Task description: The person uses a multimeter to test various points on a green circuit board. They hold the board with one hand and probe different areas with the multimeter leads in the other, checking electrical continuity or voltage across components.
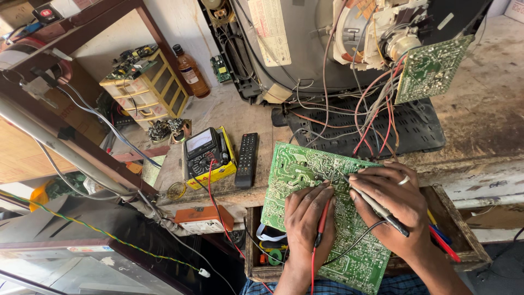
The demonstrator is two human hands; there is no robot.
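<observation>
A large green circuit board (297,169) lies solder side up, tilted over the bench edge and an open drawer. My left hand (307,221) holds a red test probe (323,218) with its tip pressed to the board. My right hand (390,205), with a ring on one finger, grips a black test probe (376,207) whose tip touches the board a little to the right. Red and black leads run from the probes toward a multimeter (204,150) in a yellow case at the left.
A black remote (247,159) lies beside the multimeter. An opened tube television (305,49) with a small green board (431,68) and loose wires stands behind. A brown bottle (191,71) and a yellow drawer unit (147,90) sit far left. An orange box (203,218) hangs below.
</observation>
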